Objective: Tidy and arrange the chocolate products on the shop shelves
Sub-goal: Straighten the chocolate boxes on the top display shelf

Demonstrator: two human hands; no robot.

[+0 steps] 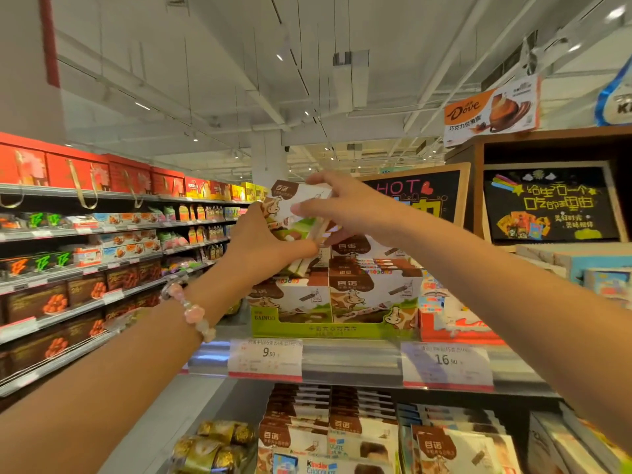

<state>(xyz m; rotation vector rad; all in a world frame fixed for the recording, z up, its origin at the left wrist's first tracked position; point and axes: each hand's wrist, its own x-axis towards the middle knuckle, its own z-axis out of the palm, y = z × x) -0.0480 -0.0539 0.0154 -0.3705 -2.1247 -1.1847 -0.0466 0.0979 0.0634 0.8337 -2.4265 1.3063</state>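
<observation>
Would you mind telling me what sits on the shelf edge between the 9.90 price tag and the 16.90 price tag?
In the head view, only bare metal shelf rail lies between the 9.90 tag and the 16.90 tag; no label or product sits there.

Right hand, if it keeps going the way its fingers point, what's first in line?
Right hand points leftward, pinching the white-and-brown cow-print chocolate boxes. Beyond them, probably the left hand; depth is unclear.
</observation>
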